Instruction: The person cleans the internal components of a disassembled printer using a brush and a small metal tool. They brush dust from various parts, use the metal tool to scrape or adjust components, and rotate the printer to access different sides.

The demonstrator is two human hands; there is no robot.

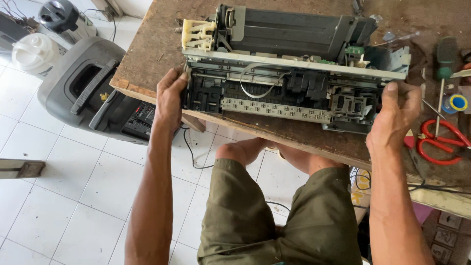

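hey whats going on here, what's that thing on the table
A seated person is gripping an opened-up printer with its outer cover off, one hand at each end. The left hand clasps the left end and the right hand holds the right end. The printer rests on a worn wooden table. Red scissors, a green-handled screwdriver and a small roll of tape lie to the right. A grey speaker stands on the tiled floor to the left.

Scissors (441,142), screwdriver (444,73) crowding right edge

A worn wooden workbench (147,54) carries an opened printer chassis (289,73); red scissors (441,142); a green-handled screwdriver (445,59).
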